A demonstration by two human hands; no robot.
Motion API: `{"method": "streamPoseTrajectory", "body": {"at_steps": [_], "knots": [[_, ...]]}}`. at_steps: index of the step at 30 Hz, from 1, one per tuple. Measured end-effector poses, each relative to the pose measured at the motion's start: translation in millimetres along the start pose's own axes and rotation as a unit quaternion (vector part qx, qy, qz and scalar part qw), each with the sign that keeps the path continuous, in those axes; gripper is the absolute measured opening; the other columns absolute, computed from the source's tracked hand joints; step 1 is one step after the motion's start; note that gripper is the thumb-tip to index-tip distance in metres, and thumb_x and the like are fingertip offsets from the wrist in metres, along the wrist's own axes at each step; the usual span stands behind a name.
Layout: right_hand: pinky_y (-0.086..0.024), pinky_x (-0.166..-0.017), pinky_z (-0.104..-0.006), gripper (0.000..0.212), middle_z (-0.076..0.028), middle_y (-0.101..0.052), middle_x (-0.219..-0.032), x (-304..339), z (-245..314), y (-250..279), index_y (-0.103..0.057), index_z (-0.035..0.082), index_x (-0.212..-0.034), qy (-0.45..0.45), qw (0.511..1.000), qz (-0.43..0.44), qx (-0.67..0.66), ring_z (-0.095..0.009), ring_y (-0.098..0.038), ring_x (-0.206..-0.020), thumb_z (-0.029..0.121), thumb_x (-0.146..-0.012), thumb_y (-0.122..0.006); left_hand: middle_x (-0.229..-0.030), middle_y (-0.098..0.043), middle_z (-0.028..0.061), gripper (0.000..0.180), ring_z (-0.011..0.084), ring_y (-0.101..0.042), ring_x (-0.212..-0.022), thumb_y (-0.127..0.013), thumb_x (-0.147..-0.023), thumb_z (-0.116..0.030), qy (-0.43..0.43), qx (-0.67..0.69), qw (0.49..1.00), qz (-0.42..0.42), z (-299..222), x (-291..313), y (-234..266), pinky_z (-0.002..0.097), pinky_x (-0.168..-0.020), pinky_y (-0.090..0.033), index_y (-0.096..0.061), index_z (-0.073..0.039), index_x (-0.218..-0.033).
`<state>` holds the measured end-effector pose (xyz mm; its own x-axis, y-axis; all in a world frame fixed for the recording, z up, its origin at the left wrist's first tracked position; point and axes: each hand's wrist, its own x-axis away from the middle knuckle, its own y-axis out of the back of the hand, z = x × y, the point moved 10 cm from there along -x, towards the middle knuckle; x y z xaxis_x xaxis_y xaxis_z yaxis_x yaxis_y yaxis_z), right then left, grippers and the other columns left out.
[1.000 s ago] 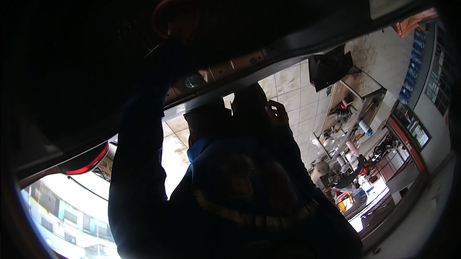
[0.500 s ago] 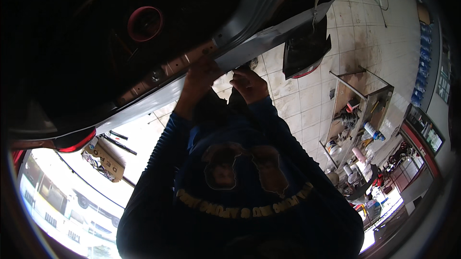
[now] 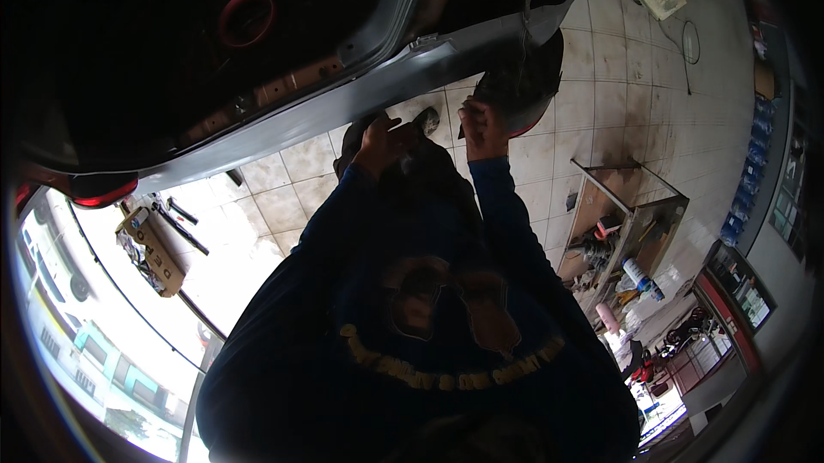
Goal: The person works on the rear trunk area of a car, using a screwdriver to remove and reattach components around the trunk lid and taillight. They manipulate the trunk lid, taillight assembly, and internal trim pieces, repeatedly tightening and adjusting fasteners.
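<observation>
My left hand (image 3: pixel 382 144) is just below the grey rear body panel (image 3: pixel 296 124) of a car, apart from it. Its fingers are loosely bent and spread, and nothing shows in them. To the right, my right hand (image 3: pixel 486 133) is raised with its fingers curled together. Whatever it may hold is too dark and small to make out. Behind that hand, a dark part with a red strip (image 3: pixel 524 90) lies on the tiles. Above the panel the car's dark boot opening (image 3: pixel 172 51) contains a red ring (image 3: pixel 246 18).
A red tail lamp (image 3: pixel 105 192) sits at the car's left corner. An open cardboard box (image 3: pixel 153 253) lies on the floor at left. A metal-framed stand (image 3: pixel 631 205) with tools and bottles is at right. Blue packs (image 3: pixel 748 171) line the right wall.
My left hand has come down off the panel's edge. My right hand has moved right, away from the left. The view has shifted, with the car now higher in it.
</observation>
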<state>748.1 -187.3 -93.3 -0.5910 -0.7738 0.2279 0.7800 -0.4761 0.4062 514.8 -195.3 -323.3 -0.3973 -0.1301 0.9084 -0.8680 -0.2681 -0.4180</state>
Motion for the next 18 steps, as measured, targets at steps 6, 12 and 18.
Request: {"method": "streamPoseTrajectory", "body": {"at_steps": [6, 12, 18], "knots": [[-0.039, -0.109, -0.0556, 0.023, -0.006, -0.061, -0.136, -93.8, 85.1, -0.1, -0.071, 0.015, -0.08, 0.323, 0.905, -0.02, 0.275, -0.033, -0.057, -0.121, 0.028, -0.073, -0.088, -0.162, -0.036, 0.0056, 0.061, 0.0274, -0.032, -0.149, -0.029, -0.103, -0.048, -0.336, -0.044, 0.934, 0.116, -51.5, -91.7, 32.3, 0.0534, -0.121, -0.02, -0.038, -0.018, -0.155], [-0.025, -0.115, -0.0687, 0.026, 0.001, -0.067, -0.127, -163.0, 63.2, -13.3, -0.069, 0.016, -0.076, 0.308, 0.863, 0.106, 0.385, -0.025, -0.059, -0.123, 0.035, -0.073, -0.087, -0.165, -0.036, 0.0038, 0.071, 0.0267, -0.028, -0.153, -0.032, -0.101, -0.065, -0.374, 0.072, 0.924, 0.043, -46.2, -133.9, 26.4, 0.0487, -0.125, -0.019, -0.037, -0.023, -0.158], [-0.039, -0.104, -0.0561, 0.027, 0.003, -0.072, -0.117, -170.4, 65.8, -25.4, -0.072, 0.016, -0.077, 0.309, 0.881, 0.088, 0.347, -0.023, -0.067, -0.107, 0.039, -0.076, -0.086, -0.163, -0.038, 0.0022, 0.072, 0.0251, -0.03, -0.152, -0.039, -0.098, -0.064, -0.387, -0.014, 0.918, -0.087, -70.2, -130.9, 51.1, 0.0453, -0.124, -0.023, -0.042, -0.022, -0.155]]}}
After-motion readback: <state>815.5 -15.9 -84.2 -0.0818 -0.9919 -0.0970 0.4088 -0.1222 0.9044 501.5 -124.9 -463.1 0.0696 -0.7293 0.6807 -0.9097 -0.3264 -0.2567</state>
